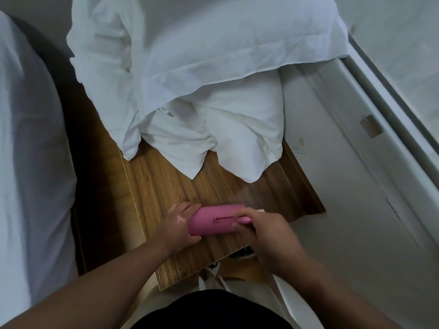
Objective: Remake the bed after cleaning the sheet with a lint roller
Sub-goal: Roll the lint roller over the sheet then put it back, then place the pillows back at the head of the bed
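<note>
Pink lint roller [217,219] is held above a wooden surface [166,181], left hand [180,227] in a closed grip on one end, right hand [263,230] pinching the other; white bedding [202,67] is piled beyond.

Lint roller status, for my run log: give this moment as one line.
stage: roller in hand | left hand: holds pink lint roller | right hand: grips its other end | location: above wooden table | bedding: piled, untouched
</note>
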